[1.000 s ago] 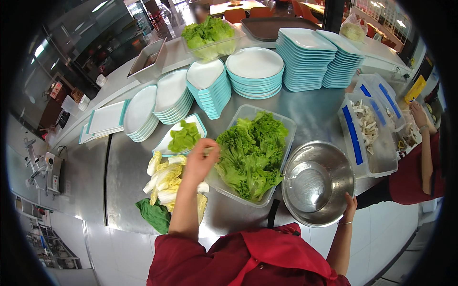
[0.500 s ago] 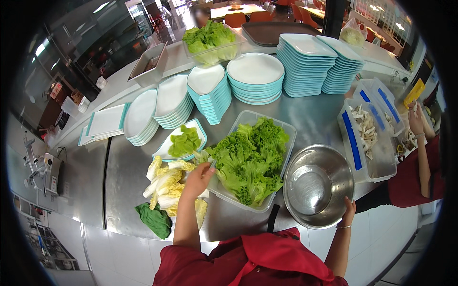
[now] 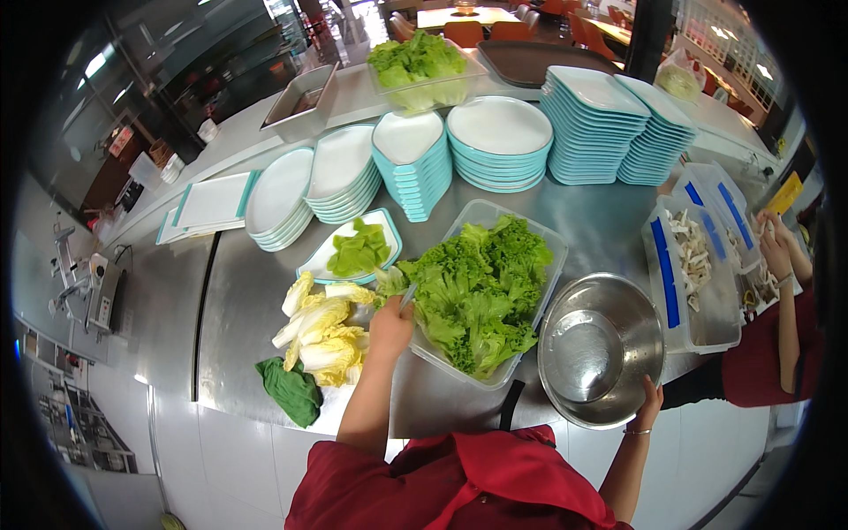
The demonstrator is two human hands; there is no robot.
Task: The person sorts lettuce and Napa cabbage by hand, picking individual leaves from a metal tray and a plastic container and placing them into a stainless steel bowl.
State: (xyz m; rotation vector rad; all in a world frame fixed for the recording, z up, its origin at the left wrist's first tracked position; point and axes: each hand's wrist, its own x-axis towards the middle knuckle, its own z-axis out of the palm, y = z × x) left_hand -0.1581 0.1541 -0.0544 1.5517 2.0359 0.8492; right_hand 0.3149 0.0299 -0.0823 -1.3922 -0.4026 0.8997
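Note:
My left hand (image 3: 390, 327) is closed on the left rim of a clear plastic container (image 3: 489, 383), which is heaped with green leaf lettuce (image 3: 481, 291). To the right of the container, a shiny round metal bowl (image 3: 587, 353) has nothing in it. My right hand (image 3: 649, 403) grips this bowl's near right rim, with the fingers partly hidden. Left of my left hand lie pale yellow cabbage leaves (image 3: 322, 336) and a crumpled green cloth (image 3: 289, 391). Just beyond it, a white plate with a turquoise edge (image 3: 311, 272) holds cut green pieces (image 3: 359, 247).
Stacks of white and turquoise plates (image 3: 499, 132) line the table's back. Behind them stand another lettuce tub (image 3: 426, 93), a metal tray (image 3: 300, 102) and a brown tray (image 3: 548, 64). At right, a co-worker's hands (image 3: 777, 247) are near blue-edged boxes (image 3: 698, 331) of pale sliced food.
The whole view has shifted a little, so the table's things appear farther right. My left fingers have closed on the container's rim. My right hand stays on the metal bowl.

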